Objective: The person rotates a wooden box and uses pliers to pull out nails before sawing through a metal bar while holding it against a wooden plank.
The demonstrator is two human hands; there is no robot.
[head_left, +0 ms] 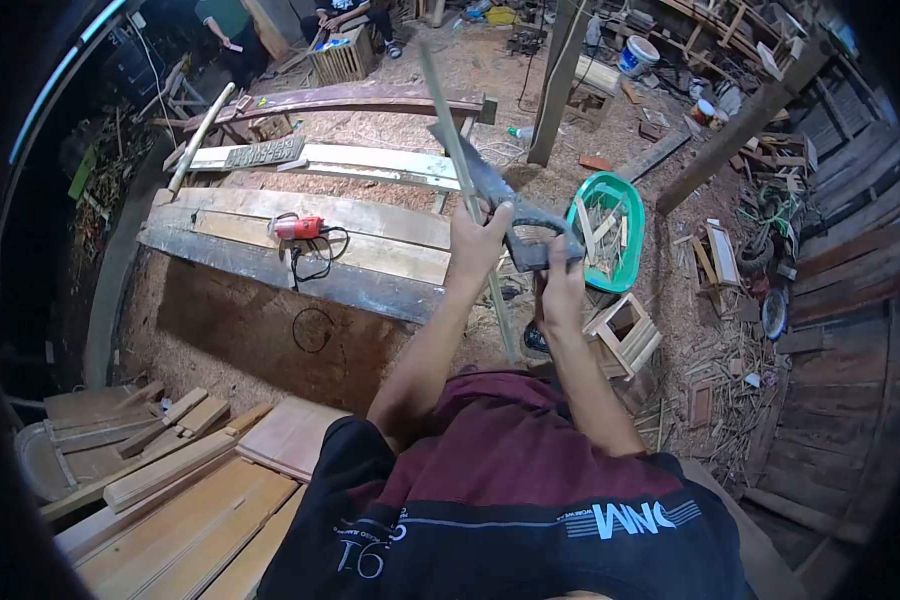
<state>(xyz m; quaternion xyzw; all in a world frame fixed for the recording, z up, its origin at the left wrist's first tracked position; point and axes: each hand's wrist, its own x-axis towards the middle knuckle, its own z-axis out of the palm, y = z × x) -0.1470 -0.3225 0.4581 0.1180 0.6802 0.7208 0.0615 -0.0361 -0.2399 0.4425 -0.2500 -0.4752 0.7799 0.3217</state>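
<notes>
In the head view, the person held a wooden strip (454,150) and a handsaw (488,182) up in front of the body, the strip running lengthwise past the saw's blade. The left hand (477,243) had its fingers closed around the strip beside the back of the blade, seemingly to keep the long piece from swinging; whether they also pressed on the saw could not be told. The fingers of the right hand (561,288) pinched the lower end of the saw's handle, a grip that seemed to suit steadying the tool rather than pushing it.

Beyond the left forearm, a red power tool (298,228) lay with its dark cord on the plank-topped counter (390,222), probably set down there to free both hands. A green tub (629,268) stood on the floor near the right hand, apparently placed to collect the offcuts (604,232) inside it.
</notes>
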